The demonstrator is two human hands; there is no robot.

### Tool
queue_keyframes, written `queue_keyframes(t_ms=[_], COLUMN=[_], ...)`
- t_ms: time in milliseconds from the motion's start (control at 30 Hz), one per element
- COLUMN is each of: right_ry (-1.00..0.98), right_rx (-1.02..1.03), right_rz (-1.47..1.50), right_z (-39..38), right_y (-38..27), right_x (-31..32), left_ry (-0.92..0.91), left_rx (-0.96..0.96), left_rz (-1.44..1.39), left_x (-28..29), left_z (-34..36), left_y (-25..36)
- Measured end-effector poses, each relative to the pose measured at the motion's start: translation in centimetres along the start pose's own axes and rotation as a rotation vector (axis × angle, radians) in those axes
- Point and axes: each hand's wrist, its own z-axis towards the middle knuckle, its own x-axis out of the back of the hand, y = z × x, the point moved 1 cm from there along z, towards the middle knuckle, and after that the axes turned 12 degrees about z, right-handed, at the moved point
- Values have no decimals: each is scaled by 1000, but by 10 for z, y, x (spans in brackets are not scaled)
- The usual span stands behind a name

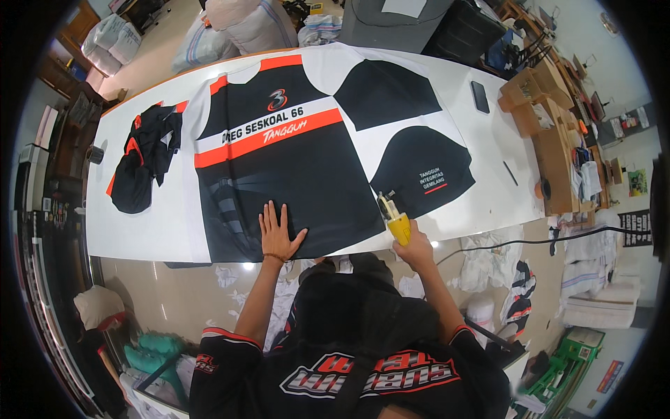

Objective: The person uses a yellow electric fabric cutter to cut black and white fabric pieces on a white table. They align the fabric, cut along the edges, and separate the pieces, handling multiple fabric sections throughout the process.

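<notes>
My left hand [278, 234] lies flat with fingers spread on the lower part of a black, white and orange printed shirt panel [293, 178]. In my right hand [414, 248] is a yellow electric fabric cutter [396, 222]. Its head sits at the narrow white strip between the panel's right edge and a black sleeve piece [424, 167] with small white print. Whether the blade touches the cloth, I cannot tell. Farther back lies a second black sleeve piece [387, 94], joined to the same white sheet. A heap of cut black and orange pieces [145, 157] rests at the left.
The white table [499, 160] carries a dark phone [479, 96], a thin dark pen-like stick [510, 173] and a small dark cup [95, 154]. A black cord [530, 241] runs in from the right. Cardboard boxes [534, 98] stand at the right edge. Fabric scraps [488, 258] litter the floor.
</notes>
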Motion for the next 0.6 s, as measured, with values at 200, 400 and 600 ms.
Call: queue_keyframes(t_ms=[200,400,600], right_ry=[-12,-22,-25], right_rx=[11,7,24], right_rz=[-12,-20,-32], right_z=[29,76,106], right_y=[-27,-55,-78], right_x=[4,5,8], left_ry=[-9,-3,11], left_rx=[12,14,14], left_rz=[-24,-35,-33], left_x=[0,-2,-2], left_z=[-6,7,7], left_y=[0,-1,-3])
